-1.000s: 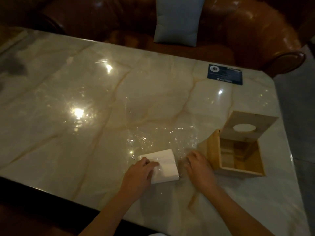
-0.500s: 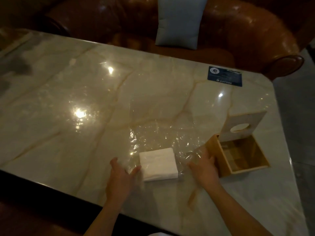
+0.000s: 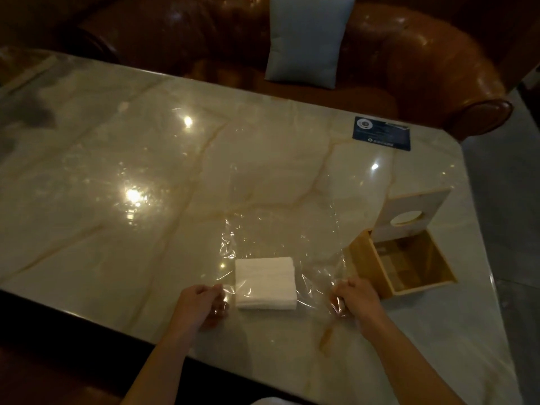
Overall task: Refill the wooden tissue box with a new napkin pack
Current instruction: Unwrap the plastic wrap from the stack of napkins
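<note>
Your left hand (image 3: 201,305) is closed on the near left edge of the clear, crinkled plastic wrapper sheet (image 3: 280,238), fingers curled and pinching the film just left of the napkins. Your right hand (image 3: 358,299) is likewise curled shut on the near right edge of the same film, close to the front corner of the box. The wrapper lies spread flat over the glossy cream marble worktop (image 3: 117,185) with amber veins, reaching away from you and catching the light in wrinkles.

The square white stack of folded paper napkins (image 3: 264,283) sits on top of that film, between your two hands and touching neither, near the worktop's front edge. Some film appears to lap over its near left corner, though the glare makes that hard to confirm.

The light wooden tissue box (image 3: 409,267) stands to the right of the stack, just beyond your right hand, open at the top with its interior bare wood. Its pale lid panel with a round hole (image 3: 415,211) is raised at the far side of the box, tilted back.

Farther off lies a dark blue printed card (image 3: 382,133) near the far right edge. Behind the worktop stands a brown leather sofa (image 3: 423,54) with a pale grey-blue cushion (image 3: 306,39) leaning on it.
</note>
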### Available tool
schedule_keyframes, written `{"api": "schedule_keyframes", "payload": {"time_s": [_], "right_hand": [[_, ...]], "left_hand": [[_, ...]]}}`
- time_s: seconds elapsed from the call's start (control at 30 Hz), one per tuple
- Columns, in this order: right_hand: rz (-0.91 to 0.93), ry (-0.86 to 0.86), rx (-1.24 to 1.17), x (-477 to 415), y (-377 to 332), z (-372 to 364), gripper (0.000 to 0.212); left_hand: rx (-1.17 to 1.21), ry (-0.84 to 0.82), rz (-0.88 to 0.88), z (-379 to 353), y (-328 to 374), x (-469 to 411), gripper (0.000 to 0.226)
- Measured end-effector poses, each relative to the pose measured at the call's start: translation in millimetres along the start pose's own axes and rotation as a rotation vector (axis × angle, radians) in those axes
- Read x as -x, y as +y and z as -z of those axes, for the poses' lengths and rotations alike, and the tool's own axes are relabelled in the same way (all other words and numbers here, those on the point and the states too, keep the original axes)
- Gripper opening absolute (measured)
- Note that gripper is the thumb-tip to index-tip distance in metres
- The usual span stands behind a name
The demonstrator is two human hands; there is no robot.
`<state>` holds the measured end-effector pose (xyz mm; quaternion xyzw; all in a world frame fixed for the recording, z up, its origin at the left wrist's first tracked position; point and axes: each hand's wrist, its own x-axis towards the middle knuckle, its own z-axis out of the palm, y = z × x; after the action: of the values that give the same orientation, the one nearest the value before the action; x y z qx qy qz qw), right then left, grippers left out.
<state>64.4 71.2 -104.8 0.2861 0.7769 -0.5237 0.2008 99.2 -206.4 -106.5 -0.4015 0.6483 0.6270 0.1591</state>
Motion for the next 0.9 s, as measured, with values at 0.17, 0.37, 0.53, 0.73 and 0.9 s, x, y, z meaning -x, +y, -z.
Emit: {"api": "schedule_keyframes", "payload": {"time_s": [0.17, 0.37, 0.53, 0.73, 0.9], "right_hand": [[-0.085, -0.115, -0.118, 6.2, -1.8, 2.7, 0.028], [-0.173, -0.224, -0.225, 14.1, 5.1, 4.0, 0.026], [-0.076, -0.126, -0.268, 13.2, -15.3, 0.5, 0.029], [-0.034, -0.148, -0.304, 6.7, -63.1, 6.8, 0.029], [0.016, -0.159, -0.337, 1.6, -104.4, 12.9, 0.028]], "left_hand": [[0.009, -0.068, -0.007, 1.5, 6.2, 0.4, 0.023], [0.056, -0.111, -0.026, 1.5, 6.9, 0.1, 0.026], [0.014, -0.072, -0.085, 0.1, 20.1, -1.4, 0.027], [0.019, -0.112, -0.160, 2.7, 63.0, -6.4, 0.025], [0.025, -0.163, -0.187, 4.3, 105.6, -6.0, 0.025]]}}
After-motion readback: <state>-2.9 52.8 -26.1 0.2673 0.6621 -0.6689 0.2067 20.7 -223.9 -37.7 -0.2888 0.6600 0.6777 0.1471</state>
